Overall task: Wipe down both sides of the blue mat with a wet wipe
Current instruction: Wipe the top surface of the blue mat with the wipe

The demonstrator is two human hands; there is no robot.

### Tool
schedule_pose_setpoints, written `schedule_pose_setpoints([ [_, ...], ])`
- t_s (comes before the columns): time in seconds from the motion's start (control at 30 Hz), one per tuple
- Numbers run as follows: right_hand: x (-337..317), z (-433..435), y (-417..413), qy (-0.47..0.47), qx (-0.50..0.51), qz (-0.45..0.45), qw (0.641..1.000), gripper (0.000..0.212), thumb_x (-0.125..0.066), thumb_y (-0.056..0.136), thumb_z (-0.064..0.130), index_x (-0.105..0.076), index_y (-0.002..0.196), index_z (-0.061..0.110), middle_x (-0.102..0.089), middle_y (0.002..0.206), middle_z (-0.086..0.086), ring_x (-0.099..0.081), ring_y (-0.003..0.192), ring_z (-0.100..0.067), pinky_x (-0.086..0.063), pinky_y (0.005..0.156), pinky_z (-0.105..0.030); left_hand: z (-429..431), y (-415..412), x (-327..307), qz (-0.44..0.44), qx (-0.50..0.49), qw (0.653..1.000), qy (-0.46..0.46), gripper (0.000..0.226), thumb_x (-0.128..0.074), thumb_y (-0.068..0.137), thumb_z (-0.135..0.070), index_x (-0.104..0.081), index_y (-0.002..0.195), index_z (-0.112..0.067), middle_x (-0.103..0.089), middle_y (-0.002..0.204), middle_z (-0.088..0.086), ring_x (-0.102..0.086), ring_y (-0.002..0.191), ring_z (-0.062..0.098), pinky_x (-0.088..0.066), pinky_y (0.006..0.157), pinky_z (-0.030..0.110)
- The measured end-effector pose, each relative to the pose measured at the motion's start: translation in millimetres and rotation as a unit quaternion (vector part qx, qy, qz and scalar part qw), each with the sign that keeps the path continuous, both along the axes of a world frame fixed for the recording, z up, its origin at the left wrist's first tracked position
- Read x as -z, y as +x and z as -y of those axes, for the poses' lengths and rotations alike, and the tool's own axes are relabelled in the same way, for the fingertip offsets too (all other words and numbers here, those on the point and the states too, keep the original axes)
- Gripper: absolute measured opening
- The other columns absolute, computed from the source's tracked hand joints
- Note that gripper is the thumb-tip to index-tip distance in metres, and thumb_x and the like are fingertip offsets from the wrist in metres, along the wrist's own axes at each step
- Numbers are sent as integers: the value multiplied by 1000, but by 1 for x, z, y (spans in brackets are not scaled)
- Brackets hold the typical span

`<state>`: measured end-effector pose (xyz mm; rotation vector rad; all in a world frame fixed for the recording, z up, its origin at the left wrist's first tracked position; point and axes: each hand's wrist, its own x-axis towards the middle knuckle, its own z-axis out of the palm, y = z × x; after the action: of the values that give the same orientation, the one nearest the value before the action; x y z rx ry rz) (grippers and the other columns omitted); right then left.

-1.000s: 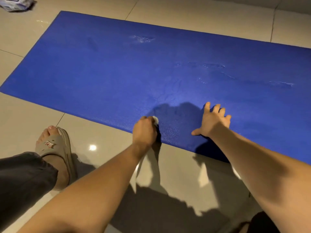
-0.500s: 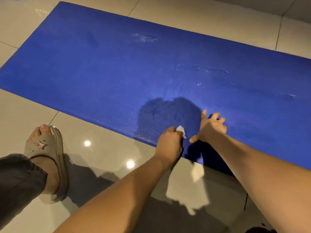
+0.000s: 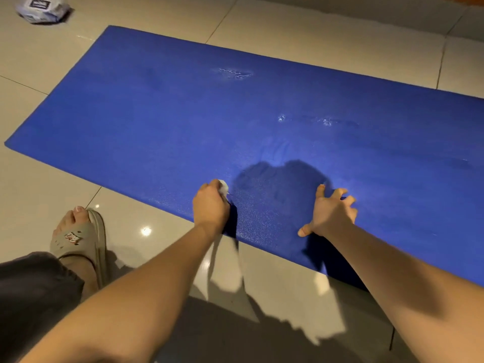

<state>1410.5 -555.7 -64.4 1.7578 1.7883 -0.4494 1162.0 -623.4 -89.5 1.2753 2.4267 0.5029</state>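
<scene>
Gripping a wet wipe [image 3: 224, 187], left fingers [image 3: 209, 185] press the blue mat [image 3: 183, 113], right fingers [image 3: 338, 193] splayed, wipes packet [image 3: 43, 7] beyond.

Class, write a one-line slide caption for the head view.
Left hand grips a wet wipe at the near edge of the blue mat; right hand presses it down.

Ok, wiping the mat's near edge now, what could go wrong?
The left hand grips the wet wipe at the near edge of the blue mat; a stroke could run onto the floor tiles and pick up dirt. Wet streaks shine on the mat, so the right hand braced on it might slip. On glossy tiles the mat may slide.
</scene>
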Motion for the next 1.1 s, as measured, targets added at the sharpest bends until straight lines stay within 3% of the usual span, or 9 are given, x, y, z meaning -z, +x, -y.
schedule_pose_setpoints([
  [0.2,1,0,0,5,3,-7,1000,152,-86,53,73,9,159,19,-4,157,-30,-19,141,-56,-45,101,-55,9,90,6,28,196,980,-14,18,-54,89,-7,-70,94,-14,-62,92,11,-60,79,35,-38,64,36],
  [0.37,-6,0,1,6,-4,-13,1000,153,-85,51,75,7,160,18,-9,156,-30,-23,140,-57,-47,100,-55,-2,88,-11,-6,304,951,-54,20,-53,86,-6,-65,95,-18,-60,94,9,-58,76,36,-39,61,36],
  [0.43,-10,1,3,8,-6,-20,1000,152,-84,51,76,6,160,19,-10,156,-30,-24,139,-56,-47,100,-55,-5,75,-19,-22,261,961,-93,19,-52,81,-3,-60,87,-18,-59,93,7,-57,76,36,-43,62,37],
  [0.6,-9,3,7,2,-4,-31,1000,149,-79,54,80,10,160,22,-5,156,-29,-20,140,-54,-40,107,-54,-1,32,-30,-28,47,987,-149,8,-51,85,-9,-53,81,-16,-64,89,7,-51,74,30,-37,63,32],
  [0.73,-5,2,4,5,0,-23,1000,148,-81,56,76,8,160,21,-4,156,-31,-19,140,-56,-39,106,-56,-13,8,-19,4,-39,993,-108,7,-53,91,-15,-59,91,-16,-63,94,7,-59,86,34,-39,69,32],
  [0.83,-5,2,8,10,-8,-21,1000,147,-79,55,80,7,159,22,-6,155,-31,-19,139,-56,-38,106,-56,-24,-1,-14,43,-92,993,-56,11,-52,91,-10,-57,89,-19,-61,90,-1,-56,82,28,-39,69,29],
  [0.93,-2,1,8,7,-10,-21,1000,147,-78,55,80,8,159,22,-4,154,-31,-19,139,-56,-37,107,-56,-26,8,-9,50,-51,997,-23,19,-49,92,-10,-63,87,-22,-68,88,-4,-62,80,26,-42,68,28],
  [1.1,0,-2,8,-4,-8,-21,1000,147,-78,57,79,12,158,22,-1,156,-32,-17,140,-56,-35,109,-58,-28,82,4,77,112,990,-21,21,-49,82,-14,-68,80,-21,-70,79,-2,-64,75,25,-51,68,33],
])
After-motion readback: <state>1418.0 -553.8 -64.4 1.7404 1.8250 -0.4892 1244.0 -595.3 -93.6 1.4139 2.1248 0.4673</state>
